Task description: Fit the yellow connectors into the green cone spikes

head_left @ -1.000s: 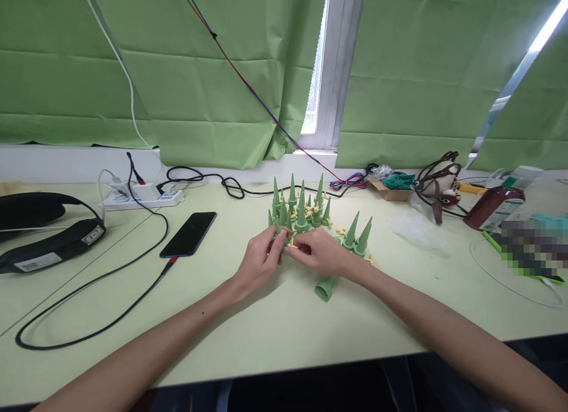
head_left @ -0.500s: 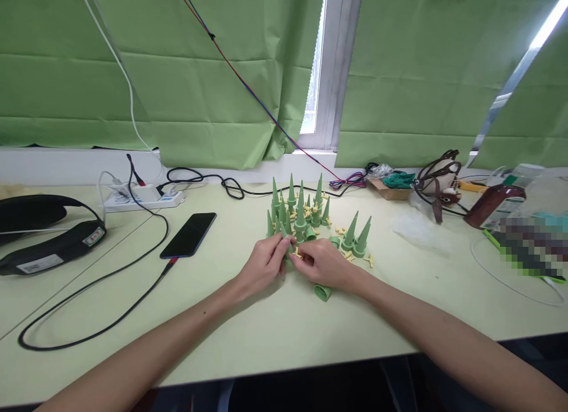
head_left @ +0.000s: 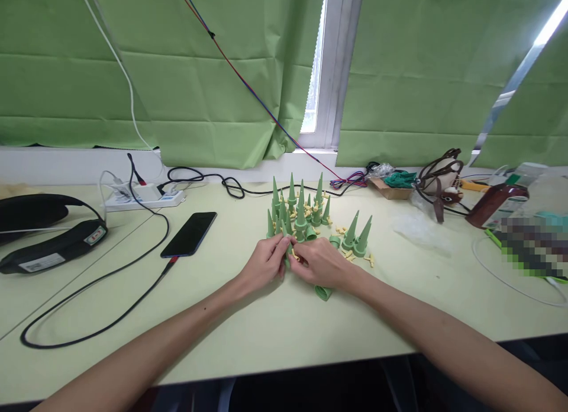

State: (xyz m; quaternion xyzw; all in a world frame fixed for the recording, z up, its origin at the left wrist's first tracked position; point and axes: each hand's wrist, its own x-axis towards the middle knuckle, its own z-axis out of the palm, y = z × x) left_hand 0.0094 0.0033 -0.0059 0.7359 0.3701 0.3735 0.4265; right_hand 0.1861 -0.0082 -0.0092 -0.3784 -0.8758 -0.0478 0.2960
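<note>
My left hand is closed around a green plastic spike, its tip pointing up between the fingers. Against the spike's side, my right hand pinches a small yellow peg; the fingers partly cover it. Just beyond my hands stand several green spikes in a cluster, with yellow pegs scattered among them. Two more spikes stand upright to the right, a few loose yellow pegs beside them. A hollow green piece lies on its side below my right hand.
On the left are a black phone with a cable, a power strip and a black padded device. Toward the right lie a plastic bag, a cardboard box and a brown bottle. Green curtains hang behind the table.
My right hand has shifted slightly left, and the yellow peg in its fingers now tilts against the spike. My left hand is almost still.
</note>
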